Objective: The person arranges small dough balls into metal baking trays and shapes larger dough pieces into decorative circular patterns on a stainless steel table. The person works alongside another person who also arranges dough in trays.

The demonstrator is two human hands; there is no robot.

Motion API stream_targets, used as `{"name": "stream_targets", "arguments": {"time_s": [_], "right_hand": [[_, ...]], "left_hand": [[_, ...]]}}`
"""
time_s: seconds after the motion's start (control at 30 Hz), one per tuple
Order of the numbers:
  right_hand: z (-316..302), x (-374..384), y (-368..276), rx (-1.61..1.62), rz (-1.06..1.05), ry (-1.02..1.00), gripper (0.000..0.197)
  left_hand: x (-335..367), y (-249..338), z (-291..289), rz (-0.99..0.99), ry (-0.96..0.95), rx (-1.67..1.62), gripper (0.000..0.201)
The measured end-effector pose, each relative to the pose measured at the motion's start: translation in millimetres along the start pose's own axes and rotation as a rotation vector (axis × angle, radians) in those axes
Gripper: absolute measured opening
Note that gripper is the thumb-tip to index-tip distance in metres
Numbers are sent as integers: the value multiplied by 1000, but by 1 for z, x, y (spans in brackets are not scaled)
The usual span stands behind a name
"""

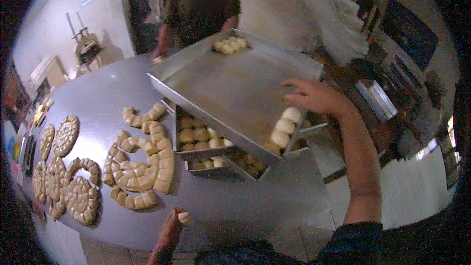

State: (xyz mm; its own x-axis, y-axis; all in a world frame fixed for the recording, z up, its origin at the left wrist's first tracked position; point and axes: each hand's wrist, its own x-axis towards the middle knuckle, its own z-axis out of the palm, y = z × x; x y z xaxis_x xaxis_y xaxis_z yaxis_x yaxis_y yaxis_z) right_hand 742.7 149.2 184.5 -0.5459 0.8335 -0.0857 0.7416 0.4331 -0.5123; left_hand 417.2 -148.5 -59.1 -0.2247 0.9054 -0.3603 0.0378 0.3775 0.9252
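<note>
My left hand (171, 225) is low at the table's near edge, closed around a small pale dough piece (185, 218). My right hand (314, 97) reaches over the right side of a large metal tray (221, 88), its fingers apart and nothing visible in them. Just below that hand, a short row of smooth round dough balls (284, 126) lies along the tray's near right corner. More dough balls (229, 45) are grouped in the tray's far corner. Left of the tray, cut dough pieces (140, 169) lie in curved, touching rows on the table.
The big tray rests tilted across smaller trays (206, 153) filled with dough balls. Further rounds of cut dough (81, 198) cover the left of the metal table (117, 81). Across the table stands another person (201, 14), one hand near the tray's far left side.
</note>
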Motion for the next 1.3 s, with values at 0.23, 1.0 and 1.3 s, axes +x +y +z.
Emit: {"name": "stream_targets", "arguments": {"time_s": [0.23,1.0,1.3], "right_hand": [[136,-101,-75,134,-636,298,28],[316,-144,124,-425,10,530,35],[281,-137,112,-237,70,398,39]], "left_hand": [[15,8,12,122,-563,-124,42],[44,-17,-29,715,46,699,28],[52,-22,4,686,227,857,36]]}}
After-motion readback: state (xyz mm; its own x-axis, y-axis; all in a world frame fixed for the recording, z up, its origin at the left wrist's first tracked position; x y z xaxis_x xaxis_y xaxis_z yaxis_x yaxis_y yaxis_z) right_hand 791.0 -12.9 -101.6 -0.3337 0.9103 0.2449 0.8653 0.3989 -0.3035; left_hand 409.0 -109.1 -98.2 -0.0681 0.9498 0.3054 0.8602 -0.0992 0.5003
